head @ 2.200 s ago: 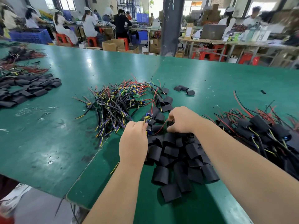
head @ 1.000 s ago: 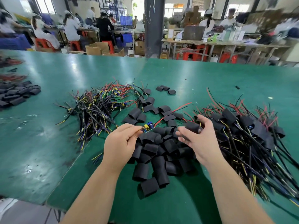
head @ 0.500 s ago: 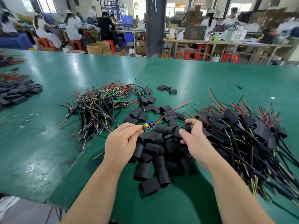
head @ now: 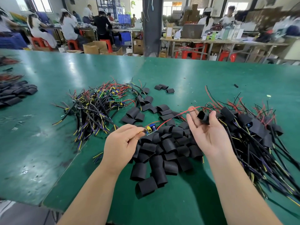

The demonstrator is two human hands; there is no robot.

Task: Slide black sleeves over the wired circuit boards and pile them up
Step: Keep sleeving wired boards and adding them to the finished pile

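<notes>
Your right hand (head: 209, 135) has just come up off the loose sleeves (head: 164, 153) with one sleeve (head: 203, 117) pinched between thumb and fingers, palm turned up, its open end facing left toward the board; half a second ago that hand was still down among the loose sleeves, picking. Your left hand (head: 121, 146) keeps the same grip as before: fingers pressed on the near end of the board (head: 150, 129), which sits just above the near pile, its red wire (head: 177, 116) running right, past your right fingertips. So both parts are now in hand and apart, and the threading step looks ready to start; I judge the wire must enter the sleeve first. Compared with the earliest frame, your hands are raised and spread wider, and the view has swung right, bringing the finished pile (head: 253, 132) on the right of the table (head: 48, 143) fully into sight. The unsleeved boards (head: 97, 103) lie far left, untouched.
</notes>
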